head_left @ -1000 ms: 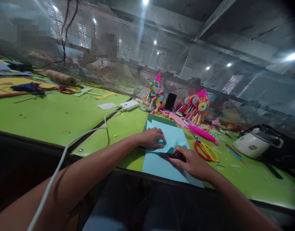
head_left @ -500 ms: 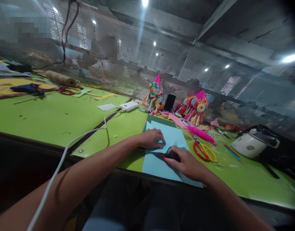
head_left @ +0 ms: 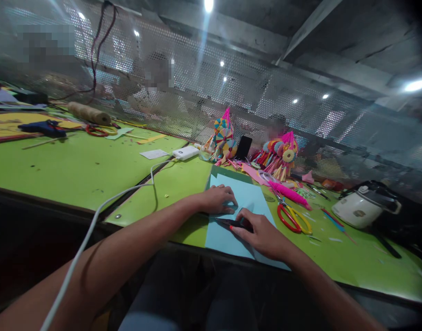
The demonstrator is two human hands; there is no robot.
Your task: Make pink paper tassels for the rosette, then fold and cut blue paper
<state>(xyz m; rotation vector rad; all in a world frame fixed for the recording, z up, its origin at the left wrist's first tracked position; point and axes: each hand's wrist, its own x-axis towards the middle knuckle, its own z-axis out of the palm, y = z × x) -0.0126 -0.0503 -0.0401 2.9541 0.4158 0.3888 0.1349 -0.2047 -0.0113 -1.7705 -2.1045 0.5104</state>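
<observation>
Clamped in the right hand (head_left: 261, 233): one dark tool (head_left: 239, 224) — the left hand (head_left: 218, 199), fingers uncurled, rests on blue paper (head_left: 249, 189) near one scissors pair (head_left: 286, 206).

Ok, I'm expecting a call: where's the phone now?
In the head view, the phone is right of centre, between the two ornaments, beyond the blue paper.

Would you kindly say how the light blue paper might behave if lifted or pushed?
The light blue paper would probably droop, since its edges look thin. It is likely light for its size, being flat sheet material. With the left hand resting on it, a push might buckle it.
</observation>
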